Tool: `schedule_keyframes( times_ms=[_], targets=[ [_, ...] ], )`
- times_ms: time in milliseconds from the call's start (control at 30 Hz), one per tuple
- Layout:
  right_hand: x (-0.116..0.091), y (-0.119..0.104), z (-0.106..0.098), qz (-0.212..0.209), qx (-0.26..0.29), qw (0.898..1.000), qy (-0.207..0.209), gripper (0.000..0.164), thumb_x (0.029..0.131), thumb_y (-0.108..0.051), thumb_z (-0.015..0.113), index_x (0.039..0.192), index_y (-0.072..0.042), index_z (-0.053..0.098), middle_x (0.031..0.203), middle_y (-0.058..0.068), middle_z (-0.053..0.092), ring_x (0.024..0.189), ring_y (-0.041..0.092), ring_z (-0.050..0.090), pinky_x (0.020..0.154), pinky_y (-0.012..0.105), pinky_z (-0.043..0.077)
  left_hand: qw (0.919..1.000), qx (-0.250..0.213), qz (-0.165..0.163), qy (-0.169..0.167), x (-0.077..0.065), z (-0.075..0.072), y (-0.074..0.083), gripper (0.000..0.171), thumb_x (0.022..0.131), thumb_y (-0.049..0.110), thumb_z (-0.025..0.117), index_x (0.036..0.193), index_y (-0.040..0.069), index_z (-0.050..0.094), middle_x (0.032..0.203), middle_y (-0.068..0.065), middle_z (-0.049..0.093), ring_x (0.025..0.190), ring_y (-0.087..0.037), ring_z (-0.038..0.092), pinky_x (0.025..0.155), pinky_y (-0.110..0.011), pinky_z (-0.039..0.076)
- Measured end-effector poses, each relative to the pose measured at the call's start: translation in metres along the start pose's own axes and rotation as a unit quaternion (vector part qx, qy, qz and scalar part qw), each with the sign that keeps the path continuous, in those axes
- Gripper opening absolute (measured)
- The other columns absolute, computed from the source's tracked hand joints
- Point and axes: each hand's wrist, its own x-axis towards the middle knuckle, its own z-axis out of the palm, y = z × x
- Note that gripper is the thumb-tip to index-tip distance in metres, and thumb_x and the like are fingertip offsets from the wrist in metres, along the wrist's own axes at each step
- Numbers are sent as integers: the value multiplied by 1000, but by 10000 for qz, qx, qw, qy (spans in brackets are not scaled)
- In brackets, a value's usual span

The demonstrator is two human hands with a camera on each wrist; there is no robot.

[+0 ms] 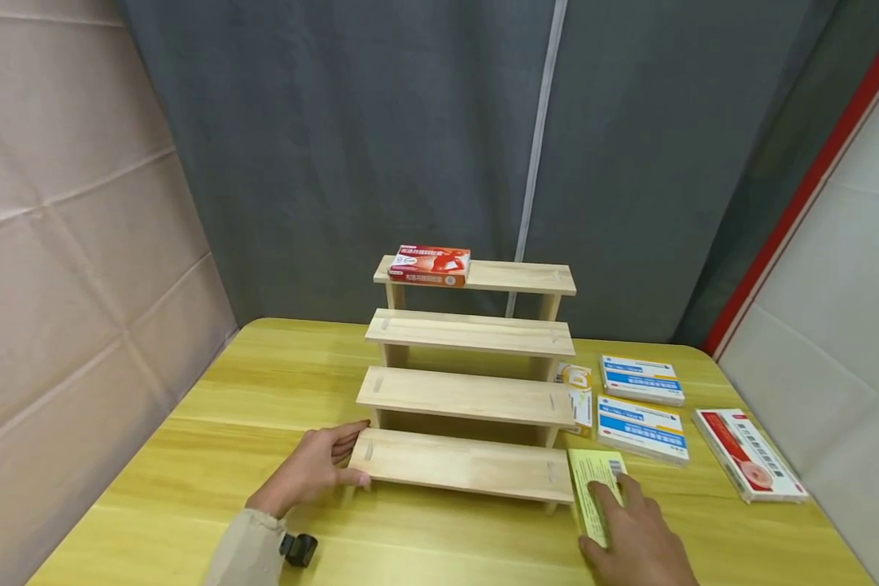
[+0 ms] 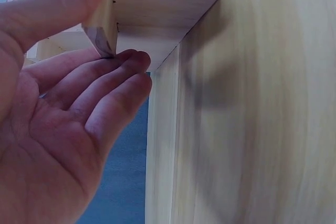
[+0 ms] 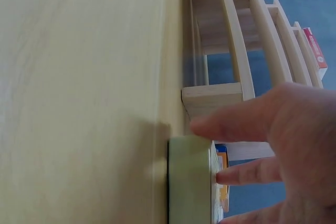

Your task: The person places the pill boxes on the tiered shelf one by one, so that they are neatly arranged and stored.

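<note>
A wooden four-step display rack (image 1: 454, 462) stands on the table. At the left end of its lowest step is my left hand (image 1: 310, 468), thumb at the front edge and fingers behind the board. The left wrist view shows the thumb (image 2: 58, 9) and fingers on either side of the board end (image 2: 102, 32). My right hand (image 1: 636, 529) is over a pale green medicine box (image 1: 589, 472), which lies flat beside the rack's right end. Seen from the right wrist, the thumb (image 3: 231, 124) and spread fingers are close over the green box (image 3: 190, 182).
A red-and-orange medicine box (image 1: 430, 266) lies on the top step at left. Right of the rack are two blue-and-white boxes (image 1: 640, 380), an orange-and-white box (image 1: 580, 399) partly behind the rack, and a red-and-white box (image 1: 750, 456). A grey curtain (image 1: 410, 146) hangs behind the table.
</note>
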Motion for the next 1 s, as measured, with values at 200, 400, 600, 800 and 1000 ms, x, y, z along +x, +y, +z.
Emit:
schedule_keyframes(
  times_ms=[200, 400, 600, 800, 1000],
  targets=[
    [-3, 4, 0, -57, 25, 9996, 265, 68, 76, -32, 81, 136, -11, 59, 142, 32, 45, 115, 51, 56, 70, 61, 58, 10000, -13, 14, 23, 0, 1, 0, 97, 73, 35, 87, 150, -4, 42, 152, -27, 44, 134, -45, 52, 106, -42, 54],
    [1, 7, -4, -26, -40, 9997, 219, 66, 73, -29, 80, 134, -12, 61, 140, 30, 49, 113, 52, 57, 71, 64, 57, 10000, -32, 51, -21, 0, 1, -1, 95, 75, 32, 86, 151, -4, 41, 153, -27, 43, 135, -45, 52, 106, -41, 54],
    [3, 9, -6, -43, -74, 9997, 235, 63, 74, -31, 79, 132, -11, 63, 139, 31, 50, 114, 55, 56, 73, 67, 56, 10000, -68, 27, -17, -1, 1, -2, 95, 75, 32, 86, 151, -3, 41, 154, -26, 43, 135, -45, 52, 106, -41, 54],
    [6, 13, -7, -54, -18, 9996, 269, 62, 75, -31, 80, 131, -11, 63, 140, 31, 50, 117, 57, 54, 75, 71, 54, 9999, -105, 14, -12, 0, 1, -3, 95, 75, 33, 86, 151, -3, 41, 154, -26, 43, 135, -45, 52, 106, -40, 55],
    [9, 18, -7, 86, 47, 9998, 157, 60, 74, -29, 78, 130, -14, 63, 141, 30, 49, 118, 55, 53, 74, 71, 53, 10000, -82, 37, -30, 0, 2, -3, 94, 76, 32, 86, 151, -3, 40, 154, -26, 42, 136, -45, 51, 106, -41, 54]
  ],
)
